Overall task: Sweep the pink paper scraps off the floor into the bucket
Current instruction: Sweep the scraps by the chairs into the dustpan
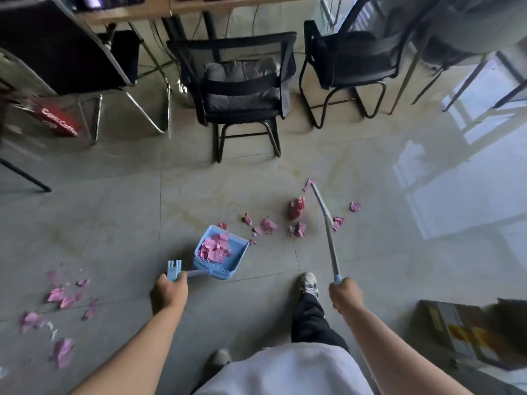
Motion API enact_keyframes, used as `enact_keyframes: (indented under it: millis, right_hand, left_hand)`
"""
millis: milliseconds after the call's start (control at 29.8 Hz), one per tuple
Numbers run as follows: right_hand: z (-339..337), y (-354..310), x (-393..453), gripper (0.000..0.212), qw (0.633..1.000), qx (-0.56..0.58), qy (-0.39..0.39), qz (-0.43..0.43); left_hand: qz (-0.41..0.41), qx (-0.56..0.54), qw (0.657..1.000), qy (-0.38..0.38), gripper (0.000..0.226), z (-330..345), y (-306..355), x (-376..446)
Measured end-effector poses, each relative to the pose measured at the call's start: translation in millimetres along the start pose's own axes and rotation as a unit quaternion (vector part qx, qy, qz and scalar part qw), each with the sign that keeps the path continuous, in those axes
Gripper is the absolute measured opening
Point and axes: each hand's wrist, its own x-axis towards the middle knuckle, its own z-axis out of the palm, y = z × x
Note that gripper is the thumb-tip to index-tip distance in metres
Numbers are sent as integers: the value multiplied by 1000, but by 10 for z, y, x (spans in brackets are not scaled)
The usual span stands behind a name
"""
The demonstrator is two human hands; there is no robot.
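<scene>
My left hand [168, 293] grips the handle of a blue dustpan [238, 262], which rests on the floor with a pile of pink scraps inside. My right hand [345, 295] grips the top of a broom handle [330, 243]; the thin broom head [320, 201] touches the floor beyond the pan. Several pink paper scraps [268, 226] lie between the pan's mouth and the broom, including a larger crumpled piece [297, 208]. Two scraps [355, 206] lie right of the broom. Another scatter of pink scraps [61, 297] lies at the far left. No bucket is in view.
Black chairs [242, 89] and a wooden desk [199, 7] stand ahead. A red coffee bag [57, 121] sits at the left. A cardboard box [467, 332] lies at the lower right. My right foot [308, 283] is planted between pan and broom.
</scene>
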Motion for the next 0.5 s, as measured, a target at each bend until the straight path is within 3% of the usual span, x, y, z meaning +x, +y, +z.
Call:
enact_keyframes:
  millis: [402,503]
  right_hand:
    - [-1654,-761,1538,31,998,35,4,59]
    - [-1882,-885,1748,39,996,44,-28,70]
  left_hand:
    - [5,9,1000,26,27,872,1532,-537]
    - [3,-4,1000,23,27,978,1719,-554]
